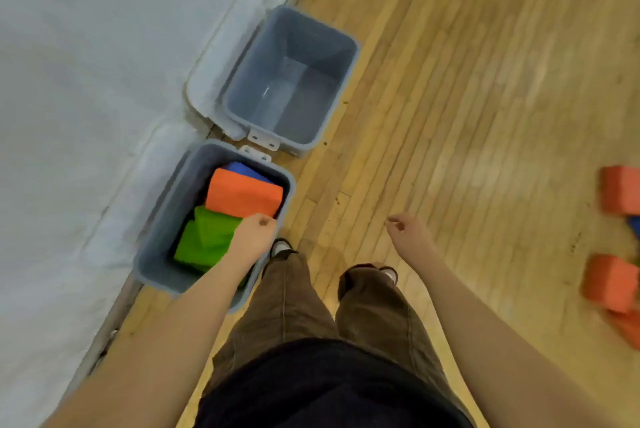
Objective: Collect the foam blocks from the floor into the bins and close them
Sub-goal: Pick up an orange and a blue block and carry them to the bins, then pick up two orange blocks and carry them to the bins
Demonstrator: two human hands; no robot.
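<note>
Two grey bins stand side by side against the wall. The near bin point(156, 265) holds an orange foam block point(242, 195), green blocks point(204, 237) and a blue block point(242, 169) underneath. The far bin point(242, 81) is empty. My left hand point(254, 237) hovers over the near bin's right rim with loosely curled fingers and holds nothing. My right hand point(408, 235) hangs over the wooden floor, fingers loosely curled and empty. More orange blocks point(611, 284) and a second orange block point(620, 190) lie on the floor at the right edge, with a blue one point(634, 225) between them.
Both bin lids point(221, 57) are swung open and lean back against the white wall point(86, 64). My legs and shoes point(282, 247) stand just right of the near bin. Bare wooden floor point(485, 98) stretches between the bins and the loose blocks.
</note>
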